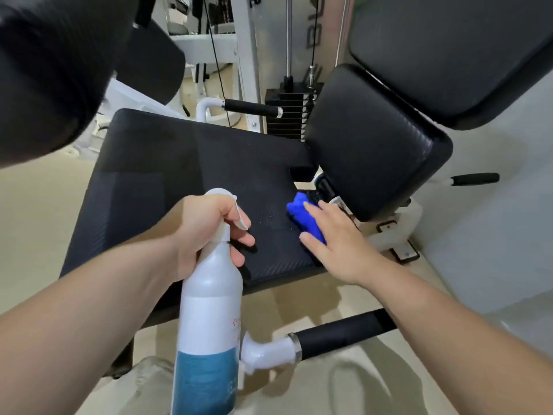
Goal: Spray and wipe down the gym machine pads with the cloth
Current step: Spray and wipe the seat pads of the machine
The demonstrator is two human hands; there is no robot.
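The black seat pad (179, 181) of the gym machine fills the middle of the view, with fine droplets on it near its right side. My left hand (206, 229) grips a white spray bottle (209, 319) with a teal label, a finger on the trigger, nozzle over the seat. My right hand (335, 241) lies flat on a bunched blue cloth (302, 217), pressing it onto the seat's right rear corner. Behind it stands the black lower back pad (377, 139), and a larger back pad (449, 55) above that.
A black padded roller (45, 73) hangs close at the upper left. A weight stack (287, 115) with cables stands behind the seat. Black-gripped handles stick out at the front (341, 330), the rear (251, 106) and the far right (475, 178). The floor is beige.
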